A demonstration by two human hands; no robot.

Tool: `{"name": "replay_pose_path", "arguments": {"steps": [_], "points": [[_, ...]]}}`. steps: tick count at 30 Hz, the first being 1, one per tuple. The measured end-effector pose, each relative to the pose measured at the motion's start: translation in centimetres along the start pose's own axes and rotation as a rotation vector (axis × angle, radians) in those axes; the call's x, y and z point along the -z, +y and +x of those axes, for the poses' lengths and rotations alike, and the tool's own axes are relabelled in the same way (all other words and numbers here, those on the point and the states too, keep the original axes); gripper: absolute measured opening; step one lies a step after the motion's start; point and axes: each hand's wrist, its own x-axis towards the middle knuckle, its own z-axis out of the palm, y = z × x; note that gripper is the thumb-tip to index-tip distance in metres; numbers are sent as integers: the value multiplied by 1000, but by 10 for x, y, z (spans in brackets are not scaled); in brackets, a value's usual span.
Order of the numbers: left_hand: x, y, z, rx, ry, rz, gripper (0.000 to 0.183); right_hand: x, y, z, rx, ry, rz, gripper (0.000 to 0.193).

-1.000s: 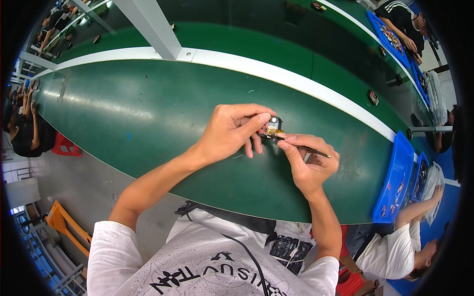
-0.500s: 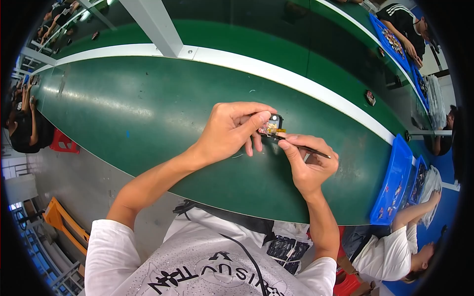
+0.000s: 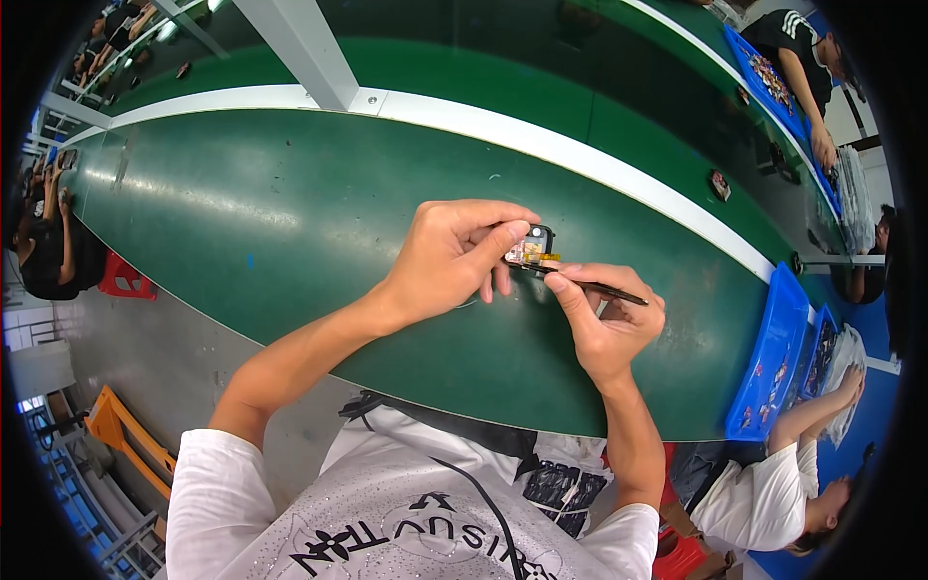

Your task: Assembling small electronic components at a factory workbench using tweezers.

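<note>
My left hand (image 3: 452, 253) pinches a small black part with a gold-coloured inside (image 3: 534, 247) just above the green table (image 3: 290, 222). My right hand (image 3: 604, 319) grips a thin black tool (image 3: 607, 290) like a pen. The tool's tip touches the near side of the small part. Both forearms come in from the lower edge over the table's front rim.
Blue trays (image 3: 773, 358) with small parts stand at the right end of the table. A person in white (image 3: 783, 474) sits at the lower right. Another person (image 3: 807, 68) works at the far right. A white strip (image 3: 541, 145) and a grey post (image 3: 300, 53) run across the back.
</note>
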Motion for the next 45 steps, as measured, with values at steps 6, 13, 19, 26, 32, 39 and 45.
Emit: {"name": "replay_pose_path", "arguments": {"steps": [6, 13, 19, 26, 32, 39, 45], "points": [[0, 2, 0, -39, 23, 96, 23, 1, -2, 0, -47, -23, -8, 14], [3, 1, 1, -19, 31, 100, 23, 0, 2, 1, -76, 1, 51, 18], [3, 1, 1, -12, 27, 120, 22, -1, 3, 1, 8, -43, -9, 18], [3, 0, 1, -7, 11, 125, 23, 0, 5, 1, 33, -80, 13, 15], [6, 0, 4, 98, -50, 65, 26, 1, 5, 2, 64, -108, -29, 15], [3, 5, 2, 88, -76, 143, 30, 0, 5, 1, 111, -98, -66, 16], [-2, 2, 0, 24, 6, 217, 25, -3, 8, 1, 146, -99, -81, 16]]}}
